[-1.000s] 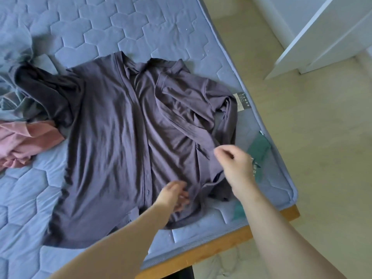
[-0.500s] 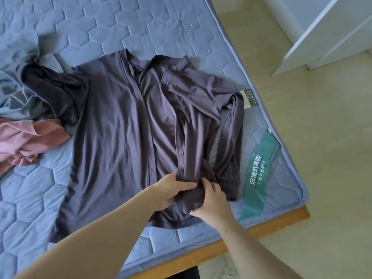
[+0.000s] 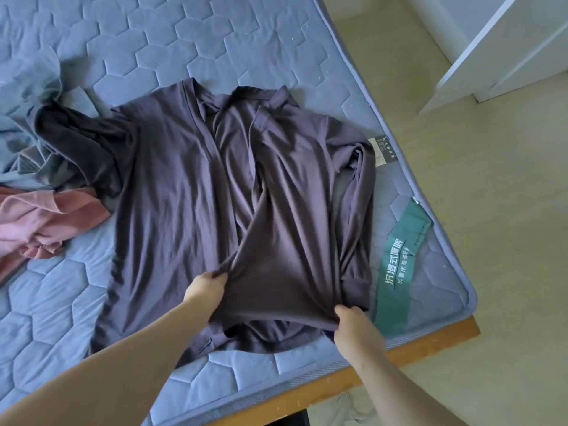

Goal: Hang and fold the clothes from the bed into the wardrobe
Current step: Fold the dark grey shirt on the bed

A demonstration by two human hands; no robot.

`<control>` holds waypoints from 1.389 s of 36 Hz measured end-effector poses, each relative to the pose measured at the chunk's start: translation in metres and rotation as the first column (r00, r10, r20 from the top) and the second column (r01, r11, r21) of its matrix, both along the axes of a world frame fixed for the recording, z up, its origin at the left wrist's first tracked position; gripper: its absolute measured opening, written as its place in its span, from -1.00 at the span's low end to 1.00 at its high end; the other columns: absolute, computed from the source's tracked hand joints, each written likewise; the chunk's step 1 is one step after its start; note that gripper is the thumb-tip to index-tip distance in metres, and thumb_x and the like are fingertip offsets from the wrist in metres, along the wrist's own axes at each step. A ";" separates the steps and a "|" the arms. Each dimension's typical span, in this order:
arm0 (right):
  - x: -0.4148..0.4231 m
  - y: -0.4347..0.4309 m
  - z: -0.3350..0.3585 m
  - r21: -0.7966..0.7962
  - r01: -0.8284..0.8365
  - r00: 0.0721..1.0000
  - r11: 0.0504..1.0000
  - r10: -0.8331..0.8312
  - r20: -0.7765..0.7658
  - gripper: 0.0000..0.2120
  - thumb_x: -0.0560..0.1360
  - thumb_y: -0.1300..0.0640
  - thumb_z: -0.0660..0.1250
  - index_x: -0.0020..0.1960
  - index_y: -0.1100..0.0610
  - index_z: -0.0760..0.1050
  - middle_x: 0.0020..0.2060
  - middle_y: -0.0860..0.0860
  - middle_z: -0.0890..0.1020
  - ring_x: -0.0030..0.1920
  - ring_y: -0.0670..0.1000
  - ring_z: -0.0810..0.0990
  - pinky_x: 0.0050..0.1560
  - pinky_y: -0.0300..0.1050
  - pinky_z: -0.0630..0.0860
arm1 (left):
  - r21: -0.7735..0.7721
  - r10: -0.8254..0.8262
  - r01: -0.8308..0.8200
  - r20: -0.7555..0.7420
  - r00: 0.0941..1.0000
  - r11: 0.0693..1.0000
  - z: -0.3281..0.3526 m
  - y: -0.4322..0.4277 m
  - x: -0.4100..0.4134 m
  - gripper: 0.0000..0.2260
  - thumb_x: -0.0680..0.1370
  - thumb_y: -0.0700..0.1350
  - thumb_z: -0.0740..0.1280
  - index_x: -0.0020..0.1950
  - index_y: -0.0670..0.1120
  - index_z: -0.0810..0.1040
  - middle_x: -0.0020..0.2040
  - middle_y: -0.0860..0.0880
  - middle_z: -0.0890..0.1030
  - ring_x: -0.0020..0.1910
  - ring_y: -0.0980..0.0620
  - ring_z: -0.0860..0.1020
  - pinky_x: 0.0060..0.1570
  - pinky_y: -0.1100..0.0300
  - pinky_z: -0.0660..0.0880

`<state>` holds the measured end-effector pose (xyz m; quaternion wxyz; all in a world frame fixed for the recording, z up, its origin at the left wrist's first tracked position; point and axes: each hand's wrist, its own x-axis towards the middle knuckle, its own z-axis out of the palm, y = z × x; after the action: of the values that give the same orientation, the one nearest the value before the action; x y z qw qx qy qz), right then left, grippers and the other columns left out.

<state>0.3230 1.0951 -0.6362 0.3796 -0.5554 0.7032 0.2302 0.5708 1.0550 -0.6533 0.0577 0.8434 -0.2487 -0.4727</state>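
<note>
- The purple shirt (image 3: 190, 204) lies spread, front up and open, on the bed (image 3: 261, 38), collar toward twelve o'clock and hem toward six o'clock, close to the bed's near edge.
- The left hand (image 3: 205, 292) pinches the lower corner of the shirt's right front panel at about seven o'clock of that panel; its fingers are curled round a bunch of cloth.
- The right hand (image 3: 353, 329) grips the same hem at about five o'clock, fingers curled over the edge. Between the two hands the panel is lifted and drawn taut.
- The wardrobe (image 3: 504, 47) stands open at two o'clock, well apart from the bed across the floor (image 3: 491, 241).
- A pink garment (image 3: 46, 222) lies crumpled at nine o'clock, touching the shirt's left sleeve; a grey-blue garment (image 3: 27, 96) is heaped at ten o'clock.
- Risk, as I judge it: the sleeve at three o'clock is bunched under the raised panel, so laying the panel flat could trap creases and make the fold lopsided.
- Risk: the dark left sleeve overlaps the other clothes, so a pull on the shirt may drag them along.
- Risk: the hem sits near the bed's edge; a slack grip could let the thin cloth slide toward the floor.
- Writing: a green band (image 3: 399, 272) on the mattress at four o'clock carries white Chinese characters, and small print along its upper end seems to read "MADE IN CHINA".
- A small tag (image 3: 381, 149) at three o'clock bears print too small to read.
</note>
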 end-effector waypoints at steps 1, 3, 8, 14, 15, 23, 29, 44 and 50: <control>-0.003 0.001 0.000 0.026 -0.013 1.000 1.000 0.013 -0.018 -0.78 0.52 0.30 0.09 0.04 0.03 0.37 0.10 0.05 0.46 0.08 0.11 0.51 -0.14 -0.11 0.38 | 0.118 -0.228 0.218 0.071 0.971 0.969 -0.002 0.003 0.004 -0.70 0.60 -0.08 0.20 0.28 -0.16 0.50 0.20 -0.18 0.55 0.20 -0.16 0.50 0.15 0.14 0.41; -0.004 0.001 0.000 0.059 -0.008 0.999 0.998 0.011 -0.043 -0.80 0.51 0.30 0.10 0.00 0.03 0.37 0.10 0.04 0.45 0.09 0.10 0.51 -0.14 -0.13 0.36 | 0.292 -0.511 0.475 0.058 0.858 0.830 -0.001 0.007 0.005 -0.71 0.60 -0.13 0.15 0.29 -0.15 0.45 0.27 -0.16 0.51 0.24 -0.15 0.47 0.13 0.16 0.40; 0.000 -0.007 0.002 0.085 0.039 0.999 0.996 -0.038 -0.017 -0.74 0.46 0.25 0.14 -0.29 0.02 0.13 -0.06 0.02 0.36 -0.10 0.09 0.42 -0.20 -0.15 0.36 | 0.248 -0.254 0.290 -0.165 0.953 0.924 0.000 -0.006 -0.008 -0.63 0.38 -0.03 0.41 0.13 -0.16 0.54 0.01 -0.17 0.59 0.01 -0.15 0.58 -0.06 0.12 0.55; 0.008 -0.017 0.008 0.049 0.109 0.991 0.993 -0.113 0.076 -0.80 0.41 0.01 0.24 -0.18 0.04 0.22 -0.13 -0.01 0.36 -0.21 0.06 0.43 -0.36 -0.15 0.27 | -0.079 -0.018 0.006 -0.153 0.988 0.997 0.005 -0.046 -0.026 -0.63 0.53 0.02 0.33 0.15 -0.25 0.52 -0.26 -0.20 0.52 -0.25 -0.13 0.53 -0.19 0.10 0.45; 0.010 -0.020 0.009 0.007 0.144 0.985 0.990 -0.144 0.097 -0.79 0.42 0.00 0.23 -0.21 0.03 0.21 -0.15 -0.01 0.38 -0.21 0.07 0.43 -0.34 -0.14 0.28 | -0.097 0.026 -0.045 -0.190 0.981 0.994 0.006 -0.053 -0.028 -0.66 0.53 0.01 0.33 0.13 -0.24 0.51 -0.26 -0.24 0.49 -0.27 -0.11 0.52 -0.22 0.12 0.45; 0.025 -0.065 0.010 -0.104 0.288 0.940 0.952 -0.260 0.222 -0.98 0.49 0.12 0.11 -0.10 0.06 0.29 -0.12 -0.01 0.45 -0.15 0.09 0.43 -0.25 -0.10 0.29 | -0.176 0.330 -0.438 -0.434 0.838 0.881 0.008 -0.098 -0.031 -0.72 0.55 -0.14 0.30 0.24 -0.12 0.39 -0.31 -0.04 0.41 -0.43 0.03 0.36 -0.38 0.21 0.30; 0.030 -0.098 -0.001 -0.083 0.346 0.907 0.934 -0.311 0.284 -0.96 0.50 0.15 0.12 -0.06 0.05 0.32 -0.12 -0.02 0.49 -0.19 0.03 0.44 -0.32 -0.14 0.28 | -0.211 0.103 -0.189 -0.365 0.925 0.959 -0.002 -0.126 -0.028 -0.77 0.55 -0.30 0.23 -0.21 -0.02 0.52 -0.35 -0.02 0.38 -0.48 0.09 0.36 -0.50 0.28 0.29; 0.040 -0.107 -0.018 -0.200 0.332 0.925 0.922 -0.276 0.262 -0.92 0.47 0.21 0.21 -0.13 0.09 0.30 -0.10 0.06 0.51 -0.18 0.12 0.44 -0.22 -0.10 0.31 | -0.215 -0.131 0.161 0.146 0.981 0.963 -0.014 -0.089 0.013 -0.81 0.46 -0.16 0.36 -0.03 -0.02 0.37 0.03 -0.01 0.29 -0.13 -0.02 0.38 -0.15 0.18 0.31; 0.045 -0.057 -0.012 -0.269 -0.013 0.958 0.963 0.089 0.272 -0.86 0.48 0.13 0.21 -0.17 0.02 0.24 -0.26 -0.07 0.40 -0.13 0.06 0.49 -0.23 -0.08 0.31 | -0.139 -0.447 0.563 0.469 0.762 0.814 -0.003 -0.037 -0.002 -0.82 0.47 -0.06 0.36 -0.04 -0.09 0.42 -0.03 -0.08 0.35 0.01 -0.15 0.39 -0.09 0.08 0.37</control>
<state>0.3678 1.0383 -0.6482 0.3922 -0.6463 0.6516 0.0628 0.5691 1.0176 -0.6565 -0.0121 0.8079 -0.5374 -0.2414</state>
